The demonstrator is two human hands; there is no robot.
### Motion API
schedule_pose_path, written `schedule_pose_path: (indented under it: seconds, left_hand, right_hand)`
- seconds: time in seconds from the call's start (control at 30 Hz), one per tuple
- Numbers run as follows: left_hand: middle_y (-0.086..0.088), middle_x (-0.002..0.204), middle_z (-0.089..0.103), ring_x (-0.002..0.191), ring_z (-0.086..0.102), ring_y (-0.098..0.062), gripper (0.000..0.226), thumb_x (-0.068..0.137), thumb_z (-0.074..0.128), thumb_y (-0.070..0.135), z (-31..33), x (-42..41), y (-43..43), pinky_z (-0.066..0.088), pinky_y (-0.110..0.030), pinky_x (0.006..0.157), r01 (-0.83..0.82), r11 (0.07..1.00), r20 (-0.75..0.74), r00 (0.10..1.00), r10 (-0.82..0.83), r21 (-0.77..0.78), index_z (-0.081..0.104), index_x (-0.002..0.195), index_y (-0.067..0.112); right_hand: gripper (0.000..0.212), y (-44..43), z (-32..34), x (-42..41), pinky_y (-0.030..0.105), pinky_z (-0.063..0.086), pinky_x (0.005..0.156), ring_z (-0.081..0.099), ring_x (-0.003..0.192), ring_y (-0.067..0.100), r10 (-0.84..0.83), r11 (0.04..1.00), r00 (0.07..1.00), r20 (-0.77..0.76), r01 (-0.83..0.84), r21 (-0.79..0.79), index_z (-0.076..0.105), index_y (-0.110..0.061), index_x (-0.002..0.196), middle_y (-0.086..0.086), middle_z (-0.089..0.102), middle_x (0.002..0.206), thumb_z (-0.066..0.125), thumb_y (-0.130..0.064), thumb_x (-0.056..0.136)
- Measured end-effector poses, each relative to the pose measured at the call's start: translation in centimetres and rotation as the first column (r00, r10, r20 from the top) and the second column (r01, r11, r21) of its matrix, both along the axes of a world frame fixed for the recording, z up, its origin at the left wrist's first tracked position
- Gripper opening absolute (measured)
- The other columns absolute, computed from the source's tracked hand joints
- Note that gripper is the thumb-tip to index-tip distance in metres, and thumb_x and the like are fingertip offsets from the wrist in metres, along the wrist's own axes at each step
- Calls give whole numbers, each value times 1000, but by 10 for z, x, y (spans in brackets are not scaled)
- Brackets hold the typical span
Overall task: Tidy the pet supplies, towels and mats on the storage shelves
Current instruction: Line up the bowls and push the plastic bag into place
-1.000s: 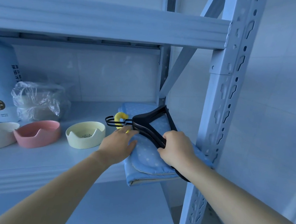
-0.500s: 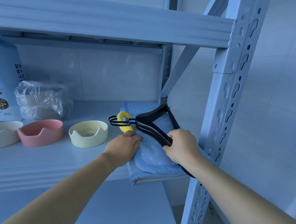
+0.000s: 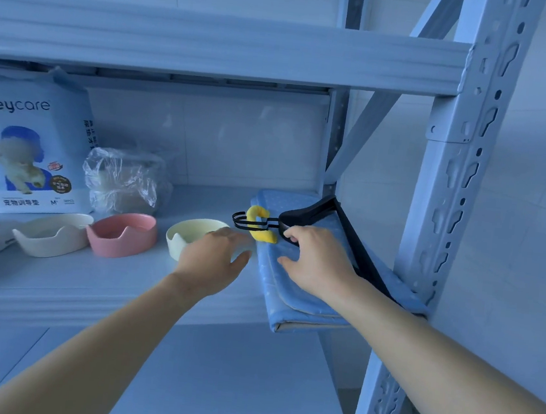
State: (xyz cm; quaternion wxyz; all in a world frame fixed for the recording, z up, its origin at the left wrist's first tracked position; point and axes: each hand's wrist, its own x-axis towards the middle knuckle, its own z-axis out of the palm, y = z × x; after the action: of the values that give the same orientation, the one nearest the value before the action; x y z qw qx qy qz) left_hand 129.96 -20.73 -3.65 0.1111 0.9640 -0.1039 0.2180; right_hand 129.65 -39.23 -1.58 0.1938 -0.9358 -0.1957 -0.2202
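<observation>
Both left hand [image 3: 212, 256] and right hand [image 3: 318, 262] hover loose-fingered; hangers [image 3: 311, 216] point hooks leftward on mat [image 3: 289, 298].

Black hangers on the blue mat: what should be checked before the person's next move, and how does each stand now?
1. Left hand free: ok, open above the shelf, holding nothing.
2. Right hand hold on the black hangers: cannot tell; fingers reach their neck.
3. Blue mat fully on shelf: not ok, its front corner overhangs.
4. Yellow toy free of the hanger hooks: cannot tell; it lies across them.
5. Cream bowl apart from mat: ok.
</observation>
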Motion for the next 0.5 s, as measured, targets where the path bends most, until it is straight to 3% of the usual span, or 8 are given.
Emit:
schedule_pose_path:
  seconds: [0.07,0.17,0.3,0.37,0.5]
  left_hand:
    - [8,125,55,109,54,-19,29,94,41,38,2,-7,16,49,-34,78,-52,998,4,999,52,-19,54,120,32]
    - [14,127,54,107,56,-16,31,93,41,41,1,-15,40,49,-30,77,-91,995,15,996,92,-39,55,120,36]
    - [16,117,60,79,52,-9,29,93,43,42,-1,-29,72,43,-24,65,-103,991,48,993,107,-81,58,117,37]
    - [17,115,60,75,45,-6,28,93,44,41,-3,-38,91,38,-22,63,-113,987,52,991,120,-112,59,116,35]
    - [20,120,57,84,55,-7,27,93,45,42,-6,-58,133,45,-25,73,-163,977,31,985,169,-139,58,115,36]
  right_hand:
    - [28,15,0,0,33,47,77,56,99,23,34,999,999,6,-34,-3,61,-13,109,2,63,103,62,-25,83]
    - [38,38,0,0,31,47,80,56,105,22,81,997,997,-8,-81,2,58,-17,120,1,64,111,62,-28,84]
    - [30,72,-3,0,29,41,70,56,101,22,161,987,987,-3,-161,9,61,-19,113,-2,64,105,60,-29,86]
    - [30,93,-4,-1,28,42,75,55,104,20,201,980,980,-4,-201,8,61,-19,114,-3,63,107,60,-30,86]
    - [35,141,-9,-2,29,44,88,54,109,16,277,961,961,-20,-276,30,60,-19,118,-5,63,117,60,-34,87]
